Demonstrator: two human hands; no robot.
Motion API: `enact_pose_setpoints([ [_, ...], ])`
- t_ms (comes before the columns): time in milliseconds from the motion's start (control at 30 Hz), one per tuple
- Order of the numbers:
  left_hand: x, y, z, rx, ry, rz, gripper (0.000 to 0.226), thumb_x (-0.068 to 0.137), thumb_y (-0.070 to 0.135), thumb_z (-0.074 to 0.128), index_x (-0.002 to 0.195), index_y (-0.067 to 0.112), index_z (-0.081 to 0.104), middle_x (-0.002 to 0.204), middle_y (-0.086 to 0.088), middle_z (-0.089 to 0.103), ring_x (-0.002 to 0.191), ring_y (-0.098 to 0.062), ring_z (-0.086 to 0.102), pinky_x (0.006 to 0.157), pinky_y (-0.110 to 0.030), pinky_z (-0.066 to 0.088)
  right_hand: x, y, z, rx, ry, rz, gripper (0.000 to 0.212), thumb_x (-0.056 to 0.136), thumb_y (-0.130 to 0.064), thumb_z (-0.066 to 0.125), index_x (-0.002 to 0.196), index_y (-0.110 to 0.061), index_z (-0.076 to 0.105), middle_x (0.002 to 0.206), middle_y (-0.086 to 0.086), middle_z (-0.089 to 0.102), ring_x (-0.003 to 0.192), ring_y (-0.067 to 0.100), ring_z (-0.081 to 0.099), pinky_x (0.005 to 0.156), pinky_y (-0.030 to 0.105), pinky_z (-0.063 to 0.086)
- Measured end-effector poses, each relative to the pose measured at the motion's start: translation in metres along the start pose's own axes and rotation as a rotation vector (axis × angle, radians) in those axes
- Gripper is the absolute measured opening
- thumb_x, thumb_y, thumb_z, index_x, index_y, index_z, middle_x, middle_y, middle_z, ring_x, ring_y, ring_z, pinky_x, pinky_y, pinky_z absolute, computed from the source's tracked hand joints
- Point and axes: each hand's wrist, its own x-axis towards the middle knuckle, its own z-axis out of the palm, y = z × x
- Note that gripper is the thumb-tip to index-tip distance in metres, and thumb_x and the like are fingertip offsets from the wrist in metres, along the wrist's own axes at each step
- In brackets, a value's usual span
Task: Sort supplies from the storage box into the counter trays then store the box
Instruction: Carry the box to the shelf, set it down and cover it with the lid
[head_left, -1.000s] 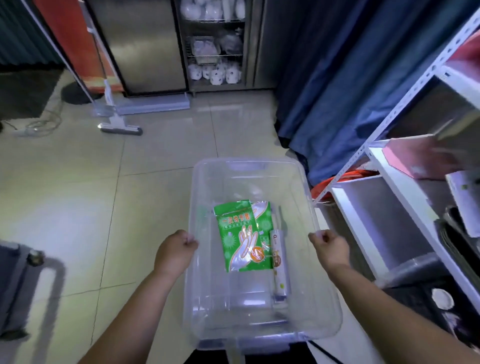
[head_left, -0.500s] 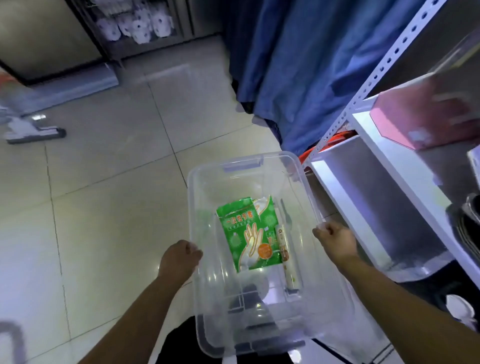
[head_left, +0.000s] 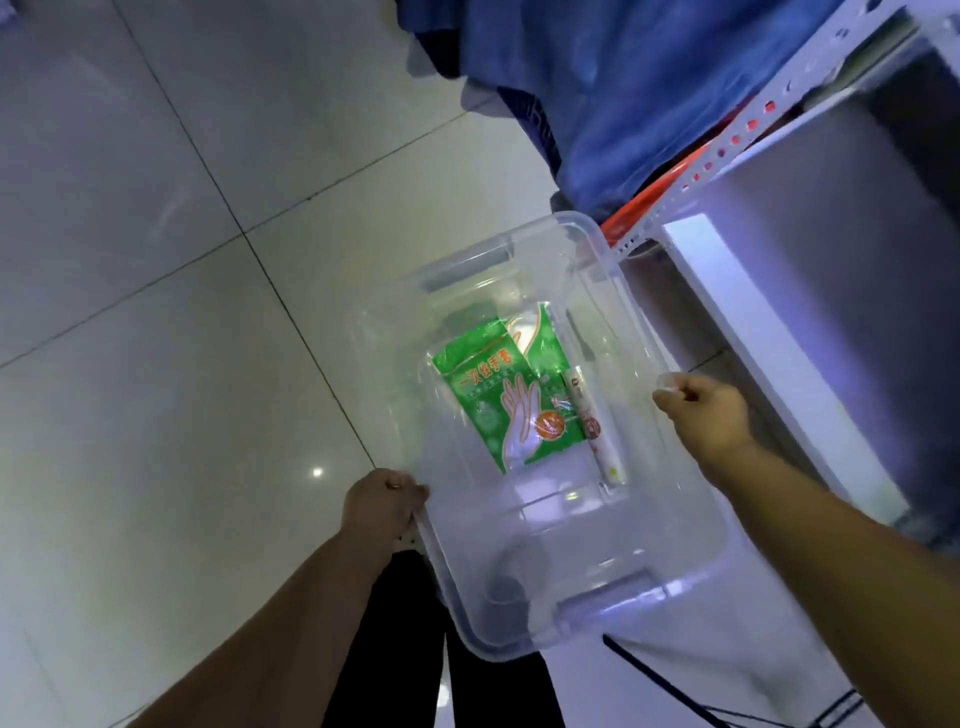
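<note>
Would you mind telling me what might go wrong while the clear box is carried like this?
The glove packet and slim roll lie loose in the clear box, so a tilt could slide them. The left hand and right hand grip only the rim. The box's far corner is near the shelf post and might bump it.

Beside the clear box (head_left: 670, 587), the metal shelf (head_left: 727, 150) runs off the right edge; small print on the green packet (head_left: 498, 395) inside is unreadable.
</note>
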Motion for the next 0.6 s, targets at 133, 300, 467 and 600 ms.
enact_pose_setpoints([
  [133, 0.055, -0.014, 0.04, -0.027, 0.056, -0.025, 0.02, 0.076, -0.002, 0.069, 0.064, 0.011, 0.059, 0.064, -0.01, 0.063, 0.064, -0.023, 0.06, 0.072, -0.04, 0.054, 0.059, 0.031, 0.039, 0.055, 0.085, 0.031, 0.021, 0.085, -0.008, 0.063, 0.105, -0.005, 0.067, 0.093, 0.007, 0.061, 0.085, 0.025, 0.056, 0.081, 0.037, 0.049],
  [300, 0.096, -0.027, 0.073, 0.047, 0.126, 0.028, 0.025, 0.077, 0.013, 0.069, 0.058, 0.019, 0.054, 0.052, -0.001, 0.058, 0.048, -0.018, 0.052, 0.056, -0.026, 0.046, 0.103, 0.063, 0.074, -0.001, 0.13, 0.035, 0.025, 0.086, -0.017, 0.061, 0.111, -0.014, 0.066, 0.094, 0.003, 0.061, 0.085, 0.023, 0.056, 0.081, 0.033, 0.045],
  [467, 0.116, -0.041, 0.086, 0.148, 0.162, 0.051, 0.021, 0.076, 0.021, 0.071, 0.063, 0.02, 0.054, 0.053, 0.008, 0.059, 0.052, -0.014, 0.058, 0.064, -0.027, 0.048, 0.12, 0.08, 0.092, -0.004, 0.151, 0.043, 0.024, 0.088, -0.017, 0.058, 0.11, -0.016, 0.066, 0.094, 0.003, 0.062, 0.086, 0.025, 0.057, 0.084, 0.035, 0.047],
  [600, 0.122, -0.048, 0.09, 0.215, 0.174, 0.066, 0.019, 0.078, 0.023, 0.07, 0.068, 0.018, 0.054, 0.065, 0.001, 0.063, 0.059, -0.019, 0.059, 0.069, -0.028, 0.048, 0.123, 0.086, 0.097, 0.017, 0.154, 0.055, 0.023, 0.088, -0.017, 0.056, 0.108, -0.015, 0.067, 0.093, 0.003, 0.062, 0.086, 0.024, 0.057, 0.089, 0.038, 0.048],
])
